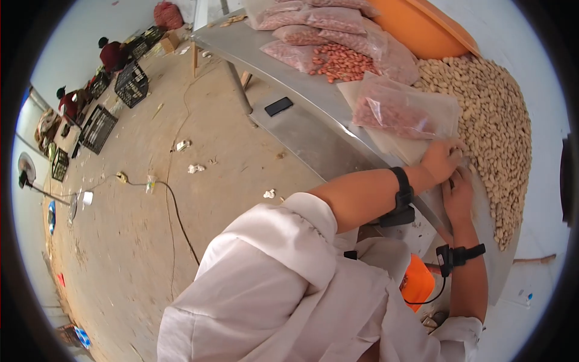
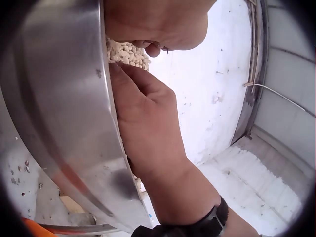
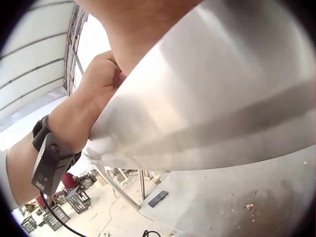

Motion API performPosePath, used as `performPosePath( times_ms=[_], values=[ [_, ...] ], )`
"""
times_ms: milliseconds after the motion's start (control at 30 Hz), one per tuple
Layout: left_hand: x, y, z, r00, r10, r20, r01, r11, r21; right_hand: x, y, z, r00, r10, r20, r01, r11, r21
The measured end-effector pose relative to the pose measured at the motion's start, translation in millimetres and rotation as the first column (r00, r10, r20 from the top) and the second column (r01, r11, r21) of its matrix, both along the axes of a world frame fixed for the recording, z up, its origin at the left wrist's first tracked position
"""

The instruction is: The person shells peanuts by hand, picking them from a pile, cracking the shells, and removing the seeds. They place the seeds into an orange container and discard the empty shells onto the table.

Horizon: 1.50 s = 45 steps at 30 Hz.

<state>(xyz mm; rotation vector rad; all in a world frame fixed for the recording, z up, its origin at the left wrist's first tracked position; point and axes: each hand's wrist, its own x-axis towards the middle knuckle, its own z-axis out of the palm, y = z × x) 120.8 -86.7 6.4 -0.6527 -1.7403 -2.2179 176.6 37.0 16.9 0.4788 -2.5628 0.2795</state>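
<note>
At the edge of the metal table [image 1: 338,114], both bare hands are close together beside a large heap of unshelled peanuts [image 1: 494,120]. The left hand [image 1: 440,161] has curled fingers, its tips near those of the right hand [image 1: 459,196]. In the left wrist view the right hand [image 2: 143,118] bends its thumb and fingers together, peanuts [image 2: 129,53] behind them. Whatever the fingertips hold is hidden, so I cannot tell what it is. A clear bag of reddish peanut kernels [image 1: 392,114] lies just beyond the left hand, on pale flat sheets [image 1: 386,140].
More filled bags [image 1: 313,24] are stacked at the table's far end, next to loose red kernels [image 1: 344,63] and an orange basin [image 1: 422,27]. A phone [image 1: 278,107] rests on the lower shelf. Crates [image 1: 131,84] and two people stand across the floor, crossed by a cable [image 1: 175,211].
</note>
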Motion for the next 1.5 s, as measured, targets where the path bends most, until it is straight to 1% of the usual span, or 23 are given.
performPosePath(
  times_ms=[100,167,200,233,267,300,333,367,400,467,533,567,667,700,867,1000,1033,1167,1267,1367,1400,1467,1500],
  values=[
    [-7,8,-7,0.986,0.078,-0.148,-0.074,0.997,0.032,8,5,2,0.999,-0.026,-0.026,0.026,1.0,-0.001],
    [-9,13,-11,0.978,0.138,-0.157,-0.149,0.987,-0.062,14,18,3,0.995,-0.043,-0.084,0.048,0.998,0.051],
    [-16,17,-19,0.958,0.185,-0.22,-0.21,0.973,-0.097,17,28,1,0.994,-0.087,-0.068,0.091,0.994,0.056],
    [-25,20,-26,0.884,0.254,-0.393,-0.328,0.935,-0.135,21,39,0,0.989,-0.138,-0.05,0.141,0.988,0.063],
    [-21,20,-18,0.997,0.07,-0.027,-0.072,0.992,-0.102,26,48,1,0.988,-0.153,-0.038,0.155,0.986,0.064],
    [-32,25,-28,0.993,0.082,-0.09,-0.086,0.995,-0.047,28,56,1,0.986,-0.162,-0.025,0.163,0.985,0.063],
    [-35,18,-26,0.986,0.107,-0.129,-0.126,0.98,-0.155,25,65,-7,0.985,-0.156,-0.073,0.158,0.987,0.027],
    [-34,16,-25,0.999,0.011,-0.035,-0.014,0.996,-0.087,26,76,-14,0.981,-0.143,-0.127,0.144,0.99,-0.007],
    [-38,14,-27,0.995,-0.082,0.051,0.083,0.996,-0.015,27,85,-18,0.977,-0.178,-0.115,0.178,0.984,-0.011],
    [-56,15,-41,0.983,-0.155,0.095,0.153,0.988,0.03,27,101,-27,0.969,-0.223,-0.103,0.222,0.975,-0.027],
    [-65,21,-47,0.981,-0.158,0.114,0.152,0.987,0.056,27,117,-38,0.955,-0.276,-0.112,0.274,0.961,-0.027],
    [-64,21,-42,0.982,-0.153,0.113,0.146,0.987,0.071,33,123,-36,0.947,-0.295,-0.127,0.294,0.955,-0.027],
    [-69,21,-46,0.977,-0.179,0.119,0.174,0.983,0.052,43,144,-43,0.931,-0.335,-0.149,0.328,0.942,-0.07],
    [-67,20,-43,0.977,-0.173,0.122,0.172,0.985,0.026,50,151,-42,0.92,-0.359,-0.154,0.351,0.933,-0.076],
    [-52,19,-30,0.971,-0.177,0.163,0.174,0.984,0.03,89,181,-39,0.867,-0.464,-0.181,0.456,0.886,-0.084],
    [-46,17,-26,0.969,-0.175,0.175,0.17,0.984,0.045,120,201,-39,0.837,-0.491,-0.243,0.491,0.869,-0.064],
    [-52,20,-30,0.967,-0.174,0.184,0.17,0.985,0.038,121,209,-43,0.827,-0.496,-0.264,0.5,0.864,-0.06],
    [-50,16,-29,0.963,-0.181,0.2,0.178,0.984,0.033,162,221,-43,0.765,-0.55,-0.336,0.552,0.828,-0.099],
    [-55,19,-32,0.965,-0.182,0.187,0.184,0.983,0.008,186,244,-70,0.679,-0.641,-0.358,0.646,0.753,-0.123],
    [-57,17,-35,0.969,-0.174,0.175,0.181,0.983,-0.024,217,252,-111,0.642,-0.724,-0.25,0.728,0.679,-0.098],
    [-59,17,-36,0.971,-0.168,0.17,0.176,0.984,-0.031,227,256,-129,0.616,-0.776,-0.134,0.775,0.628,-0.075],
    [-61,17,-37,0.97,-0.177,0.167,0.183,0.983,-0.018,245,265,-171,0.526,-0.845,0.1,0.849,0.528,-0.007],
    [-63,21,-40,0.97,-0.179,0.166,0.183,0.983,-0.013,251,272,-196,0.518,-0.841,0.158,0.854,0.52,-0.033]
  ],
)
